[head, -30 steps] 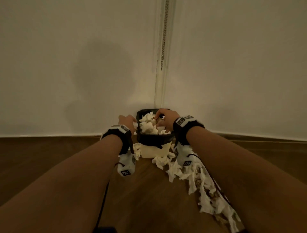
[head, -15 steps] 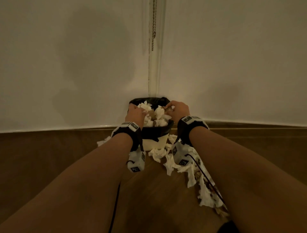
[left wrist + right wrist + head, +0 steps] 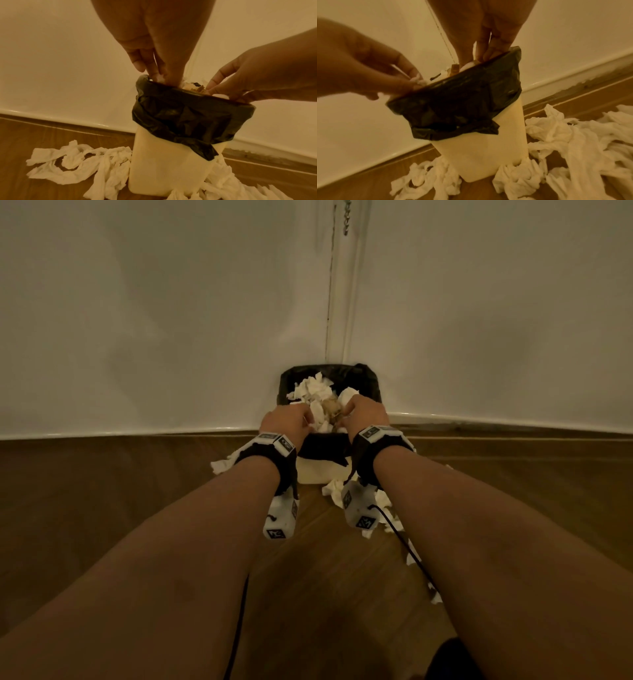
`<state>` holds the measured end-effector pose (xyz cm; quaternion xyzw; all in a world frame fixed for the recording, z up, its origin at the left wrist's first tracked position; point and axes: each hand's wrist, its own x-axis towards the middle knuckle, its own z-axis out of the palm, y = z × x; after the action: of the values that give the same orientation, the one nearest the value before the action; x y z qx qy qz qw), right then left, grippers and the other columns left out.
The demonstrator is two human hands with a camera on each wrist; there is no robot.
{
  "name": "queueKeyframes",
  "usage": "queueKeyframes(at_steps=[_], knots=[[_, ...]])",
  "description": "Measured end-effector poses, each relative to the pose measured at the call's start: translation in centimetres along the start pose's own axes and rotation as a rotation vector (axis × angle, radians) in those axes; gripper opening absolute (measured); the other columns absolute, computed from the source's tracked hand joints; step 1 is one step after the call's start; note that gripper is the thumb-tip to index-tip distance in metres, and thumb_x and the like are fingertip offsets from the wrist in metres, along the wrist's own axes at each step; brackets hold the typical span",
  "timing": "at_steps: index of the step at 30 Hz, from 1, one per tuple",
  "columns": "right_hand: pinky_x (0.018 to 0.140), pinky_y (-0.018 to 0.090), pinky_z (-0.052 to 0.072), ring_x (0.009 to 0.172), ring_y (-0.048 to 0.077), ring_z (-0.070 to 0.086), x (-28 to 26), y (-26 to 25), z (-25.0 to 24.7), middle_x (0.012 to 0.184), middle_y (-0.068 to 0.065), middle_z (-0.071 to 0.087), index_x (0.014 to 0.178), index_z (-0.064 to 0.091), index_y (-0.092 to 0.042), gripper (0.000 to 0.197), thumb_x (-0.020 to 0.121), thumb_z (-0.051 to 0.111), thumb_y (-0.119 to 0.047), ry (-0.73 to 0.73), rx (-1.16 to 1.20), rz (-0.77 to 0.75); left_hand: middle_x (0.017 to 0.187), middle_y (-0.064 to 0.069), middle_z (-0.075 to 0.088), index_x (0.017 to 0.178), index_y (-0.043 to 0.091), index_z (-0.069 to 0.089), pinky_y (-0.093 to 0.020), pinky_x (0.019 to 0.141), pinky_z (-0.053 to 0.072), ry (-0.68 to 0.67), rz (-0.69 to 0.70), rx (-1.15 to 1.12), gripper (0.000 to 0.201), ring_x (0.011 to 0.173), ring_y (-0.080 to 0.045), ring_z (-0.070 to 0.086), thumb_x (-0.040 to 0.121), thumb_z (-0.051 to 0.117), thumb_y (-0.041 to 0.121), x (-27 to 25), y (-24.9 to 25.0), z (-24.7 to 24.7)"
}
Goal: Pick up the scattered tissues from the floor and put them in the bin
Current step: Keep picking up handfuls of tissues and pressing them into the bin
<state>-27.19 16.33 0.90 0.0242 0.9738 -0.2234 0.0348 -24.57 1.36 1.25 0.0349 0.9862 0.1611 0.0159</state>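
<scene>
A cream bin (image 3: 318, 474) with a black liner (image 3: 188, 115) stands on the floor in the corner of the room, heaped with crumpled white tissues (image 3: 313, 390) and a brownish scrap. My left hand (image 3: 286, 421) reaches into the bin's left side and its fingers (image 3: 163, 75) point straight down onto the tissue there. At the right side my right hand (image 3: 364, 414) presses its fingers (image 3: 482, 55) down just inside the rim. More tissues (image 3: 573, 135) lie on the floor to the right of the bin, and others (image 3: 77, 162) lie to its left.
White walls meet right behind the bin, with a pale skirting board (image 3: 137, 433) along the wooden floor (image 3: 325, 577). A bead chain (image 3: 346, 217) hangs in the corner above. A black cable (image 3: 407, 542) trails from my right wrist over the floor tissues.
My left hand has come from beside the bin onto the heap inside it. Both hands have drawn back to the bin's near edge, and the tissue pile sits lower.
</scene>
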Motion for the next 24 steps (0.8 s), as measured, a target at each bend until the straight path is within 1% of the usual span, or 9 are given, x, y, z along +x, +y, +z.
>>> queueKeyframes(at_steps=[4, 7, 9, 11, 15, 18, 21, 23, 24], knots=[[0.088, 0.031, 0.047, 0.109, 0.027, 0.059, 0.1, -0.4, 0.7, 0.118, 0.013, 0.062, 0.116, 0.061, -0.006, 0.026, 0.096, 0.048, -0.015, -0.009, -0.106, -0.055, 0.121, -0.01, 0.059, 0.116, 0.016, 0.063, -0.034, 0.087, 0.045, -0.084, 0.051, 0.073, 0.027, 0.11, -0.027, 0.054, 0.097, 0.043, 0.018, 0.4, 1.3, 0.9], [0.082, 0.032, 0.047, 0.105, 0.029, 0.06, 0.1, -0.4, 1.1, 0.113, 0.015, 0.063, 0.11, 0.063, -0.002, 0.028, 0.096, 0.048, -0.021, -0.008, -0.127, -0.088, 0.107, -0.017, 0.062, 0.104, 0.006, 0.06, -0.033, 0.075, 0.042, -0.173, 0.083, 0.068, 0.04, 0.096, -0.03, 0.058, 0.101, 0.029, 0.031, 0.4, 1.9, 1.8], [0.074, 0.03, 0.044, 0.097, 0.031, 0.061, -0.1, -0.3, 1.5, 0.103, 0.017, 0.064, 0.103, 0.061, 0.001, 0.036, 0.097, 0.043, -0.03, 0.014, -0.072, -0.114, 0.102, -0.018, 0.063, 0.103, 0.007, 0.056, -0.032, 0.074, 0.04, -0.203, 0.115, 0.067, 0.044, 0.089, -0.03, 0.058, 0.101, 0.022, 0.034, 0.4, 1.8, 2.4], [0.071, 0.029, 0.042, 0.094, 0.032, 0.061, -0.4, -0.3, 1.8, 0.101, 0.019, 0.064, 0.104, 0.057, 0.002, 0.04, 0.099, 0.038, -0.032, 0.013, -0.057, -0.142, 0.105, -0.016, 0.063, 0.108, 0.009, 0.053, -0.034, 0.077, 0.04, -0.197, 0.149, 0.133, 0.041, 0.09, -0.031, 0.058, 0.102, 0.02, 0.033, 0.3, 1.4, 2.7], [0.082, 0.033, 0.042, 0.107, 0.033, 0.055, -0.5, -0.2, 2.2, 0.118, 0.019, 0.056, 0.117, 0.053, -0.001, 0.04, 0.101, 0.028, -0.027, -0.126, -0.121, -0.184, 0.112, -0.01, 0.062, 0.116, 0.012, 0.051, -0.039, 0.095, 0.034, -0.182, 0.179, 0.274, 0.036, 0.102, -0.029, 0.057, 0.1, 0.023, 0.029, 0.4, 1.4, 3.0], [0.097, 0.04, 0.039, 0.118, 0.033, 0.047, -0.6, -0.5, 2.4, 0.126, 0.017, 0.049, 0.125, 0.05, -0.005, 0.038, 0.1, 0.029, -0.023, -0.163, -0.174, -0.17, 0.105, -0.008, 0.064, 0.115, 0.014, 0.047, -0.04, 0.096, 0.03, -0.177, 0.136, 0.201, 0.033, 0.097, -0.026, 0.059, 0.099, 0.022, 0.029, 0.5, 1.3, 3.1], [0.106, 0.047, 0.029, 0.125, 0.033, 0.04, -1.1, -0.8, 1.8, 0.128, 0.014, 0.052, 0.121, 0.055, -0.009, 0.041, 0.099, 0.027, -0.028, -0.144, -0.342, -0.148, 0.092, -0.006, 0.064, 0.117, 0.014, 0.041, -0.037, 0.09, 0.033, -0.152, 0.14, 0.122, 0.028, 0.089, -0.026, 0.061, 0.099, 0.023, 0.026, 0.0, 1.2, 3.1], [0.105, 0.048, 0.028, 0.122, 0.033, 0.043, -1.5, -1.2, 1.4, 0.123, 0.012, 0.057, 0.115, 0.058, -0.012, 0.04, 0.098, 0.027, -0.028, -0.159, -0.446, -0.174, 0.077, -0.004, 0.059, 0.116, 0.013, 0.04, -0.033, 0.077, 0.036, -0.171, 0.116, 0.025, 0.027, 0.081, -0.028, 0.062, 0.1, 0.023, 0.027, -0.5, 1.0, 2.8], [0.104, 0.048, 0.028, 0.12, 0.033, 0.045, -1.8, -1.3, 1.1, 0.12, 0.011, 0.059, 0.114, 0.058, -0.013, 0.038, 0.098, 0.027, -0.028, -0.17, -0.488, -0.196, 0.076, -0.006, 0.057, 0.116, 0.011, 0.04, -0.032, 0.07, 0.037, -0.188, 0.099, -0.031, 0.027, 0.077, -0.03, 0.06, 0.1, 0.025, 0.027, -0.6, 0.9, 2.4]])
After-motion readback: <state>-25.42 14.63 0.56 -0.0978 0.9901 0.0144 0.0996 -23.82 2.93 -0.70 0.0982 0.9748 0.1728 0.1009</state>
